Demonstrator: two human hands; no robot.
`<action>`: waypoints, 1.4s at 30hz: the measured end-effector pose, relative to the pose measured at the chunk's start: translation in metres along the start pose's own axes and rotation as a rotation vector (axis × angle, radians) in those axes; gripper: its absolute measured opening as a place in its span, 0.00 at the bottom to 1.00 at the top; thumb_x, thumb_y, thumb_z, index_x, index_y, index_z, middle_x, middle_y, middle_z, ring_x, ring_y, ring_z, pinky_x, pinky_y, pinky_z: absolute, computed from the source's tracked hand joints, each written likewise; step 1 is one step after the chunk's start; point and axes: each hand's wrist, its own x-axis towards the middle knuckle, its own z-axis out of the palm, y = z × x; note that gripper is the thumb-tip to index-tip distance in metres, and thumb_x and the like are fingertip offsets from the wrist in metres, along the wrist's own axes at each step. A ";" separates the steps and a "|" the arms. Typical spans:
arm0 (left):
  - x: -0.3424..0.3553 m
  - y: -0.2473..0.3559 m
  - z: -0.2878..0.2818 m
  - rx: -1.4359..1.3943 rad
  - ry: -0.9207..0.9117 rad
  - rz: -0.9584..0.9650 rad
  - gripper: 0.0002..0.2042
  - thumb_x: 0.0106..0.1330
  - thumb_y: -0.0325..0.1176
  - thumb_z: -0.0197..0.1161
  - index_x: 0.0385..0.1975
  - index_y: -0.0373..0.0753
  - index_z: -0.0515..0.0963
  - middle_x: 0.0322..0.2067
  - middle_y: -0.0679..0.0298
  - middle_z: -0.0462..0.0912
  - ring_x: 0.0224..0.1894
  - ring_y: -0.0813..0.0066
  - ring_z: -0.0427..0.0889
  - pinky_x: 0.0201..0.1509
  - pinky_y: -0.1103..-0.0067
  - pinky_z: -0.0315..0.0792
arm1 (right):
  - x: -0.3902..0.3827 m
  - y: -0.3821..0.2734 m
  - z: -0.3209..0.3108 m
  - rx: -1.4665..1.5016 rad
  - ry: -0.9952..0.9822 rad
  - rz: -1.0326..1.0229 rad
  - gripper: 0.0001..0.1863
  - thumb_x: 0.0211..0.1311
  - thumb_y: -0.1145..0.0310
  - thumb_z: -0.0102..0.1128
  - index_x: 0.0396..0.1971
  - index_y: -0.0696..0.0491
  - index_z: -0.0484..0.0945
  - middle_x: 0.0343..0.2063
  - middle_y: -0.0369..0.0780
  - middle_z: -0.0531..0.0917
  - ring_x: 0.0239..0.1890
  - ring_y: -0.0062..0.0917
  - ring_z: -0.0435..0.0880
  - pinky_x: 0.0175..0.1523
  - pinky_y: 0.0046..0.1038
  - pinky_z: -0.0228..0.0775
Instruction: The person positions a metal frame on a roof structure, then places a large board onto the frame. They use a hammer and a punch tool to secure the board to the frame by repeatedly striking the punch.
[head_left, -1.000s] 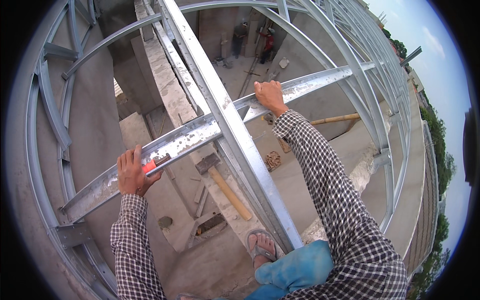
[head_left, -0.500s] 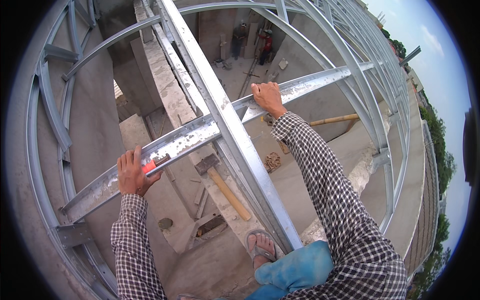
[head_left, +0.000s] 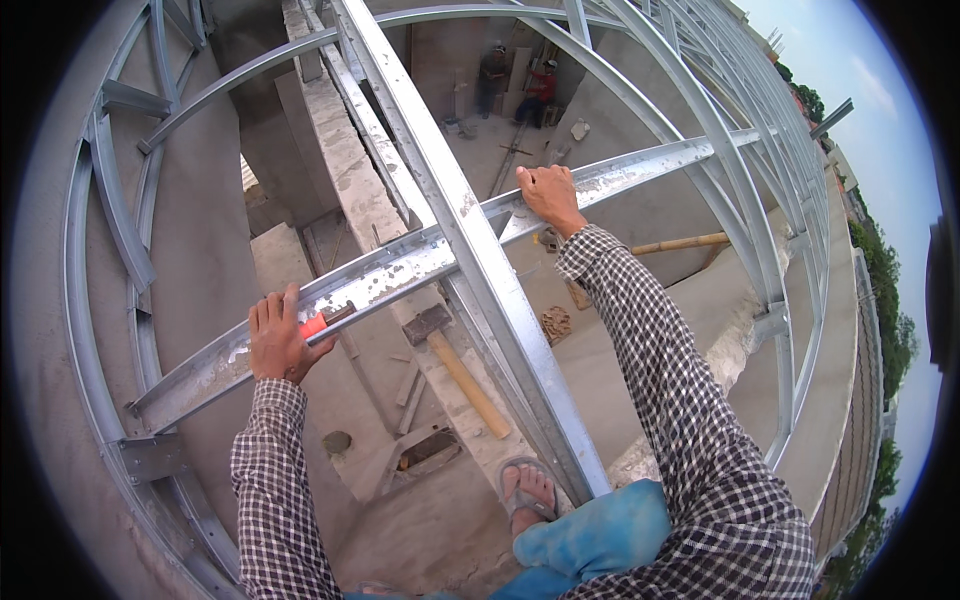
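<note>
My view has swung slightly left. My left hand [head_left: 282, 337] still clasps the steel crossbeam [head_left: 390, 272] and a red-handled tool [head_left: 313, 326] lying along it; my right hand [head_left: 553, 198] grips its upper edge, right of the long rail [head_left: 516, 300] it crosses.

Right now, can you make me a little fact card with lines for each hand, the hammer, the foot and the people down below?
Left hand: grips the crossing metal beam; orange-and-dark tool by the thumb, hard to tell if held
Right hand: grips the same beam, right of the long beam
Hammer: on the concrete ledge
Foot: sandalled, near the hammer
People below: one in red, one in dark clothes
</note>
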 end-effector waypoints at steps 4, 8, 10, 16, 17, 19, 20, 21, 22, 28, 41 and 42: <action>0.004 0.005 0.006 0.016 -0.014 0.032 0.48 0.43 0.59 0.79 0.63 0.41 0.66 0.49 0.58 0.72 0.56 0.59 0.70 0.67 0.63 0.61 | 0.004 0.015 -0.012 0.429 -0.121 0.139 0.34 0.77 0.45 0.36 0.38 0.56 0.88 0.37 0.48 0.88 0.47 0.44 0.83 0.62 0.42 0.63; 0.001 -0.003 0.005 0.033 -0.020 0.016 0.50 0.44 0.61 0.78 0.65 0.41 0.65 0.50 0.58 0.72 0.57 0.59 0.70 0.68 0.62 0.61 | 0.012 -0.048 -0.053 0.975 -0.114 0.226 0.40 0.76 0.37 0.33 0.54 0.61 0.80 0.51 0.53 0.83 0.57 0.39 0.79 0.65 0.36 0.65; -0.008 -0.010 0.003 0.036 -0.001 0.005 0.50 0.44 0.62 0.77 0.65 0.40 0.65 0.51 0.58 0.71 0.57 0.59 0.69 0.68 0.63 0.60 | 0.011 -0.108 -0.096 1.015 -0.219 0.105 0.43 0.74 0.35 0.34 0.62 0.62 0.72 0.58 0.55 0.78 0.61 0.41 0.77 0.66 0.36 0.64; -0.001 0.003 0.007 -0.004 -0.072 -0.011 0.52 0.46 0.63 0.76 0.67 0.40 0.62 0.53 0.57 0.70 0.60 0.58 0.67 0.73 0.60 0.55 | 0.008 -0.181 -0.104 0.621 -0.232 0.088 0.44 0.59 0.47 0.65 0.65 0.64 0.60 0.55 0.63 0.76 0.62 0.50 0.75 0.66 0.43 0.67; 0.001 0.003 0.005 -0.020 -0.102 -0.002 0.52 0.47 0.64 0.75 0.69 0.40 0.61 0.56 0.56 0.69 0.63 0.57 0.66 0.75 0.59 0.52 | 0.008 -0.181 -0.103 0.569 -0.225 0.106 0.43 0.58 0.50 0.66 0.64 0.64 0.60 0.54 0.62 0.77 0.61 0.50 0.76 0.65 0.44 0.67; -0.003 0.001 0.001 -0.041 -0.159 -0.014 0.53 0.49 0.67 0.72 0.71 0.40 0.58 0.61 0.53 0.67 0.68 0.55 0.62 0.79 0.57 0.45 | 0.006 -0.185 -0.107 0.537 -0.241 0.135 0.38 0.56 0.57 0.64 0.61 0.62 0.62 0.51 0.62 0.79 0.58 0.51 0.78 0.63 0.45 0.69; -0.006 -0.006 0.000 -0.012 -0.118 -0.002 0.54 0.50 0.68 0.70 0.72 0.40 0.57 0.64 0.53 0.64 0.71 0.55 0.58 0.79 0.56 0.41 | 0.008 -0.186 -0.106 0.589 -0.233 0.132 0.39 0.55 0.58 0.65 0.61 0.63 0.62 0.51 0.61 0.79 0.57 0.50 0.79 0.62 0.44 0.70; -0.008 -0.015 0.002 0.011 -0.079 0.014 0.54 0.51 0.68 0.69 0.73 0.41 0.55 0.67 0.52 0.61 0.73 0.54 0.55 0.80 0.56 0.38 | 0.012 -0.183 -0.100 0.635 -0.225 0.133 0.40 0.53 0.58 0.66 0.62 0.63 0.62 0.51 0.60 0.79 0.56 0.49 0.80 0.61 0.43 0.71; -0.009 -0.020 0.000 0.029 -0.045 0.033 0.55 0.52 0.69 0.67 0.74 0.41 0.53 0.70 0.51 0.58 0.76 0.54 0.51 0.81 0.55 0.34 | 0.017 -0.176 -0.093 0.678 -0.222 0.139 0.41 0.52 0.59 0.67 0.63 0.63 0.62 0.51 0.59 0.79 0.55 0.47 0.81 0.61 0.41 0.71; -0.061 -0.081 -0.015 0.002 -0.097 -0.235 0.54 0.56 0.72 0.61 0.75 0.42 0.50 0.74 0.54 0.52 0.79 0.57 0.43 0.81 0.55 0.32 | 0.032 -0.156 -0.076 1.097 -0.491 0.317 0.39 0.49 0.61 0.72 0.61 0.62 0.70 0.54 0.52 0.79 0.53 0.35 0.80 0.58 0.31 0.72; -0.063 -0.107 -0.001 -0.051 -0.111 -0.363 0.54 0.52 0.73 0.62 0.73 0.41 0.54 0.71 0.52 0.55 0.77 0.55 0.47 0.78 0.50 0.38 | 0.028 -0.171 -0.091 0.932 -0.466 0.226 0.39 0.46 0.59 0.69 0.57 0.68 0.72 0.48 0.56 0.81 0.48 0.42 0.83 0.53 0.38 0.74; -0.060 -0.106 0.008 -0.060 -0.095 -0.357 0.54 0.52 0.73 0.62 0.73 0.41 0.54 0.71 0.52 0.55 0.77 0.55 0.46 0.78 0.50 0.38 | 0.025 -0.170 -0.097 0.914 -0.491 0.269 0.39 0.46 0.59 0.68 0.58 0.68 0.72 0.48 0.56 0.81 0.49 0.42 0.83 0.54 0.38 0.73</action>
